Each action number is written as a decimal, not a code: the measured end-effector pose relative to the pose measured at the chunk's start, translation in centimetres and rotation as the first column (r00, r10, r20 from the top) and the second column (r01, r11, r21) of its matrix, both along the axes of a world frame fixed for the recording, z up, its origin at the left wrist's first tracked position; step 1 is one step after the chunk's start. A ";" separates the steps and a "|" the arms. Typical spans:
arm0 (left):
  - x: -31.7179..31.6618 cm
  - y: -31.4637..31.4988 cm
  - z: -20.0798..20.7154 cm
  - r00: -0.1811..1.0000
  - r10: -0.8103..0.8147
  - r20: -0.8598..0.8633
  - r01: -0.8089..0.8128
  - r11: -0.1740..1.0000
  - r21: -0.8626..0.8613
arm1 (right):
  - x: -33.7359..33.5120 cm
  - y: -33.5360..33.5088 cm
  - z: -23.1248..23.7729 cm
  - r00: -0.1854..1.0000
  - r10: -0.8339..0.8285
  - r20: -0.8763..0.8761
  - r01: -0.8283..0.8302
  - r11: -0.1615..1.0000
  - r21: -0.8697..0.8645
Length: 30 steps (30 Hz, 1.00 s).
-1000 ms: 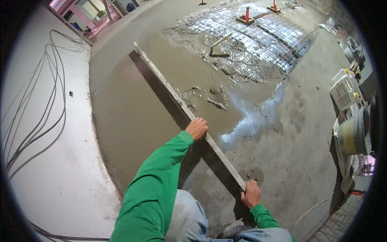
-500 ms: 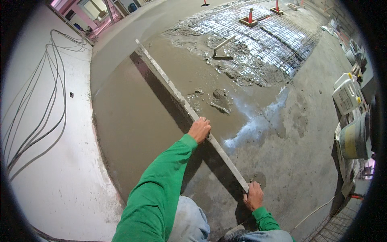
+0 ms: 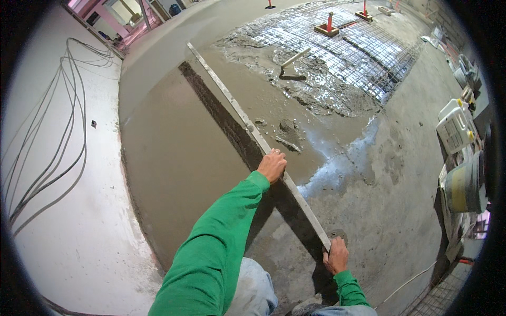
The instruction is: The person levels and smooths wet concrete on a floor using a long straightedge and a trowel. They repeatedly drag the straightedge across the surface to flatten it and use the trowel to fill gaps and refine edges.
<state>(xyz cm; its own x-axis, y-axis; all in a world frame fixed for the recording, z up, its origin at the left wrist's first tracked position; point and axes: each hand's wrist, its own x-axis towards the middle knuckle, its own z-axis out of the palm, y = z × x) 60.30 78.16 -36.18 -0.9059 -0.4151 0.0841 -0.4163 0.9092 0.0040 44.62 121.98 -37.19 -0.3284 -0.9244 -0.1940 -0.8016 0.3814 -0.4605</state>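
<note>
A long straight screed board [image 3: 232,104], smeared with cement, lies slantwise across the wet concrete [image 3: 168,137]. My left hand [image 3: 272,166] is wrapped round it near the middle, while my right hand [image 3: 336,256] grips its near end. Left of the board the concrete is smooth, with a dark shadow band along the board. To its right the concrete is rougher, with a few lumps [image 3: 289,143] close by. A pale handled tool [image 3: 295,59] rests in the wet concrete farther off; its head is partly sunk, so its kind is unclear.
A wire mesh [image 3: 363,50] and orange-topped stakes in small wooden frames [image 3: 326,30] lie beyond. Along the right side stand white jugs [image 3: 455,126] and a bucket [image 3: 465,184]. Loose cables [image 3: 68,121] hang on the white wall at left.
Both hands and the board have shifted a little to the right. Its far end has also slid farther away, and both hands keep their grip.
</note>
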 end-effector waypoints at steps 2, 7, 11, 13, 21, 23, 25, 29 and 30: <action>-0.3 -0.4 -0.3 1.000 0.007 0.011 -0.007 1.000 -0.009 | -0.1 -0.5 0.2 1.000 0.001 -0.004 -0.001 1.000 0.020; 0.0 0.4 -1.5 0.997 0.038 0.074 -0.043 0.997 0.062 | 0.3 0.0 1.1 1.000 0.009 -0.011 -0.008 0.998 0.064; 0.1 0.9 -1.0 1.000 -0.010 0.021 0.009 1.000 0.005 | 0.0 0.7 1.6 1.000 0.005 -0.009 -0.005 1.000 0.000; 0.0 1.3 -0.6 0.999 -0.009 0.052 0.009 1.000 0.007 | 0.0 0.7 1.8 1.000 -0.005 0.002 0.005 1.000 0.007; 1.2 1.9 0.1 0.997 0.037 0.067 -0.037 0.999 -0.003 | 0.6 1.2 1.8 0.999 0.027 0.043 -0.026 0.999 -0.037; 1.9 2.4 0.5 1.000 0.008 0.023 -0.008 1.000 0.009 | 0.9 1.8 1.8 0.999 0.038 0.039 -0.035 0.997 -0.063; 3.5 3.0 1.2 0.999 -0.033 -0.034 0.034 0.999 0.030 | 1.5 2.4 1.7 0.998 0.052 0.028 -0.051 0.998 -0.035; 7.9 4.1 3.0 0.998 0.037 0.046 -0.036 0.999 -0.012 | 3.6 2.7 1.6 0.982 0.175 0.074 -0.175 0.985 -0.003; 9.4 4.2 3.3 0.997 0.057 0.052 -0.057 0.998 -0.008 | 4.3 2.6 1.6 0.969 0.228 0.096 -0.231 0.973 0.020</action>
<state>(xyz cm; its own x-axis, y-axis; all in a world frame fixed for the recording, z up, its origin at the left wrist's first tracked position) 69.75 82.33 -32.87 -0.8840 -0.4658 0.0405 -0.4669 0.8839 -0.0251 48.94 124.60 -35.62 -0.0880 -0.9660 -0.2432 -0.8238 0.2078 -0.5274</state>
